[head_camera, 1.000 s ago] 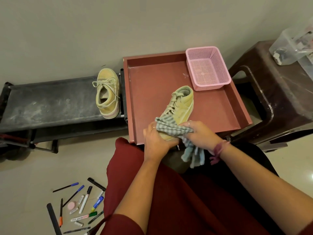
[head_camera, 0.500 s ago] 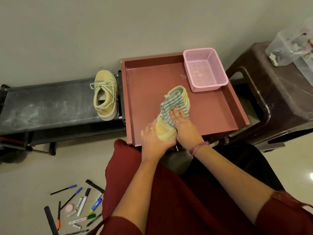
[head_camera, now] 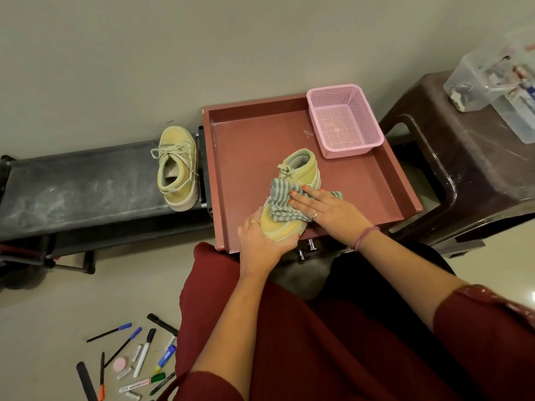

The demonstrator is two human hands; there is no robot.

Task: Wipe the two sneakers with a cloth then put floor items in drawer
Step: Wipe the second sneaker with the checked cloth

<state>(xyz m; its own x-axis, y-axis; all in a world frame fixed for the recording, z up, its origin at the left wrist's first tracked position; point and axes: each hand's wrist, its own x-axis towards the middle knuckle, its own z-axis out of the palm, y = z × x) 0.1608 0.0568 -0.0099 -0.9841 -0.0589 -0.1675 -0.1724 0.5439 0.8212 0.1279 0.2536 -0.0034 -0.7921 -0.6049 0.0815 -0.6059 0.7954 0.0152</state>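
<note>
Sneaker (head_camera: 292, 198) lies in the drawer (head_camera: 376, 180), heel pointing away, toe apparently cupped by the left hand (head_camera: 262, 246), while the flat-fingered right hand (head_camera: 327, 211) presses the cloth (head_camera: 282, 202) across it.

Two pale yellow canvas sneakers, one (head_camera: 295, 195) in the drawer and one (head_camera: 177, 172) outside it; one grey-striped cloth (head_camera: 282, 204); one pink mesh plastic basket (head_camera: 344, 120); one reddish-brown open drawer (head_camera: 252, 134).

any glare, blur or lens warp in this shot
Head view: sharp overall, no motion blur on the hands and cloth; wide-angle warp bows the bench and stool; a small glare spot on the floor at the right edge; soft, even light.
</note>
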